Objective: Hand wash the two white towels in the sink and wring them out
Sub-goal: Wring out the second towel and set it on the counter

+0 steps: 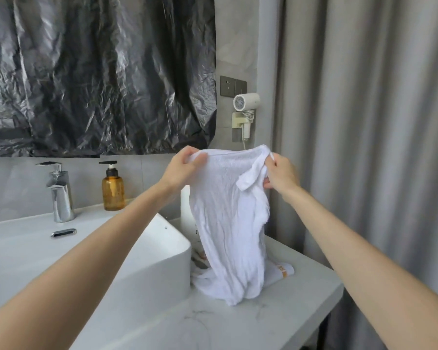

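Left grip (pixel 185 164), right grip (pixel 281 173) on white towel's (pixel 228 223) top corners

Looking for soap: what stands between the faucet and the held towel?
An amber pump bottle, in the head view, then the left hand gripping the towel.

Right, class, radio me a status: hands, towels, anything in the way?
Left hand and right hand each grip top edge of held towel. It hangs beside sink, bottom on counter. Second towel heaped beneath. Nothing blocks sink.
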